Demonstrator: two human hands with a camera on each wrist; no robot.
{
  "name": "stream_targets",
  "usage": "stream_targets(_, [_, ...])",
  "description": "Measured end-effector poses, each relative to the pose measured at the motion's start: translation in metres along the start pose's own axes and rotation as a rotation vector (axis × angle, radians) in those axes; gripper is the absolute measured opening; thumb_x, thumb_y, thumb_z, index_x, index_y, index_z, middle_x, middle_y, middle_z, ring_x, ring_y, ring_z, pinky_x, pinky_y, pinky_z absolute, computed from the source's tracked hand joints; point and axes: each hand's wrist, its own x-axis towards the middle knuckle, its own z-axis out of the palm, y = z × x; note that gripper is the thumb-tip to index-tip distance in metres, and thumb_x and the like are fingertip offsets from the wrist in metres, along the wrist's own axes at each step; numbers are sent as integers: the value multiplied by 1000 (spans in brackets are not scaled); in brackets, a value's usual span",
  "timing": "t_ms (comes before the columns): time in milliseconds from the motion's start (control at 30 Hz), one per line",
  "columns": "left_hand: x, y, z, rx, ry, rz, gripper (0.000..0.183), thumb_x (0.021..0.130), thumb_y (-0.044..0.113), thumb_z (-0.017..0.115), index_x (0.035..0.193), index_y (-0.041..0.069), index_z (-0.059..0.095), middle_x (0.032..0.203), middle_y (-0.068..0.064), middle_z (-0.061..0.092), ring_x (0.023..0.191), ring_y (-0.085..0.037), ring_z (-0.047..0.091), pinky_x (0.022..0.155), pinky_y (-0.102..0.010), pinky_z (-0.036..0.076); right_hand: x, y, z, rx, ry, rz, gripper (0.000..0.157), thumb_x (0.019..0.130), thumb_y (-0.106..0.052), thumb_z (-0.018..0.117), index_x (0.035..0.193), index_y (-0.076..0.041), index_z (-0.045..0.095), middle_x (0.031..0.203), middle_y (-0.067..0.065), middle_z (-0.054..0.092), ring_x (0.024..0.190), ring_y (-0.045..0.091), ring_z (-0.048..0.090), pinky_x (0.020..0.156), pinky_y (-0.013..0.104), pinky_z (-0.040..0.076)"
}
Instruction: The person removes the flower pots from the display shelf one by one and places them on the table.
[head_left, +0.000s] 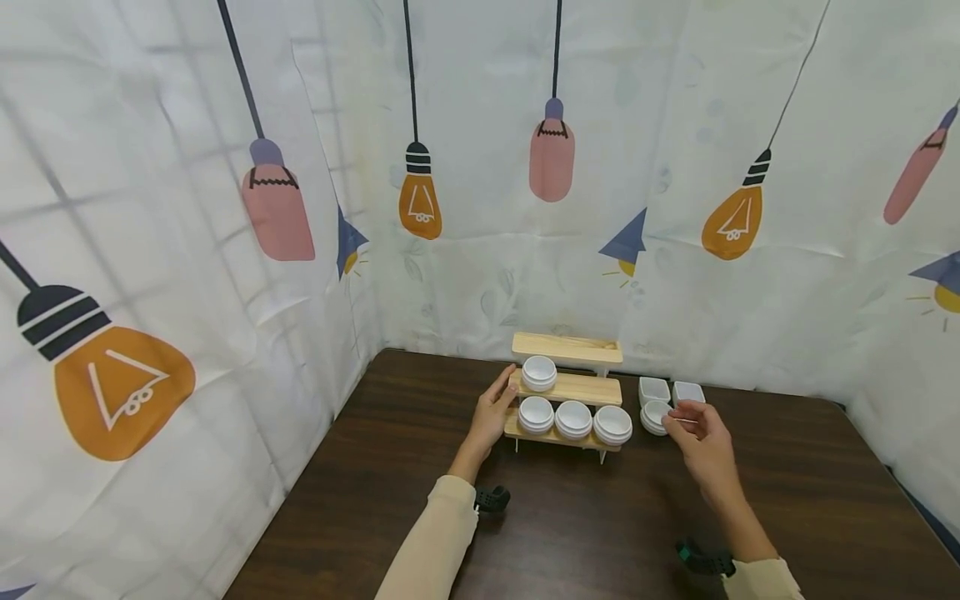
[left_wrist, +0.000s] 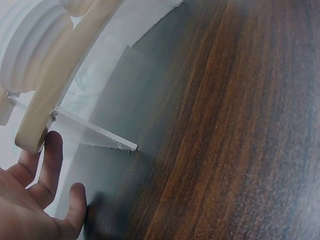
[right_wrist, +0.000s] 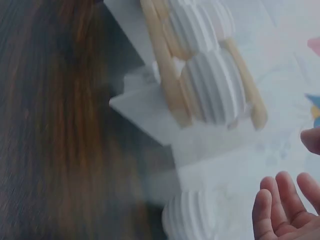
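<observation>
A tiered wooden stand bears several white ribbed round cups, three on its lowest board and one cup on the middle board. My left hand is at the stand's left end; in the left wrist view its loosely bent fingers touch the end of a board. On the right, my right hand reaches over a white round cup beside the stand. Its thumb and fingers are apart in the right wrist view, and no held thing shows there.
Two white square cups, a left one and a right one, stand behind the round cup. The dark wooden table meets a printed curtain at its back and left. Clear legs hold up the stand.
</observation>
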Motion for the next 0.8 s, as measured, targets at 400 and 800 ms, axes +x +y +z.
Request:
stream_targets(400, [3,-4,2,-10,22,4,47,109,22,51,156,20,46,159,-12,46,115,-23,59,112,-50,42,8,-29,36,17,-156,-77,41,99,-14,68,134,1,52,121,14,64,98,-3,59,84,12,48])
stream_targets(800, [8,-12,0,12,-8,-2,50,110,24,49,158,18,41,159,-14,45,99,-12,61,104,-45,49,22,-43,65,-62,-306,-134,49,99,-22,71,139,-2,52,132,19,62,107,10,62,87,18,50])
